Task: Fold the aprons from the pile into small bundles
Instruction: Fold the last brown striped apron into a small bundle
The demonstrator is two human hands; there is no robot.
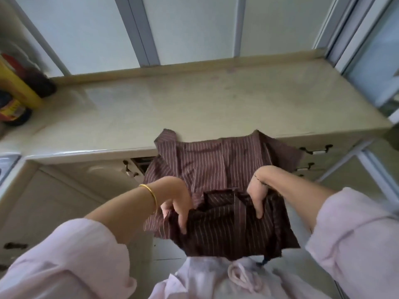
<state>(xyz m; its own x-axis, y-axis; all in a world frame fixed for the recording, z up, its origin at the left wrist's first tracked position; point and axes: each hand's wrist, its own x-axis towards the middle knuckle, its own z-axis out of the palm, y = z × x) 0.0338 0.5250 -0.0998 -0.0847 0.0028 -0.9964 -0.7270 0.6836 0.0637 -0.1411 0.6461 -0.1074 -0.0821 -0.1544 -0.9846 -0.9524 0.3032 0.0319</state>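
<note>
A dark maroon apron (pixel 218 165) with thin white stripes hangs in front of me, its far end draped over the front edge of the beige counter (pixel 172 108). The near part is doubled over toward my body. My left hand (pixel 176 201), with a gold bangle at the wrist, pinches the folded edge on the left. My right hand (pixel 258 190) grips the same folded edge on the right, fingers curled down over the cloth. No pile of other aprons is in view.
Bottles and a yellow pack (pixel 17 87) stand at the counter's far left. Drawers with dark handles (pixel 316 148) sit below the counter edge on the right, one drawer (pixel 140 162) slightly open behind the cloth. Window frames rise behind the counter.
</note>
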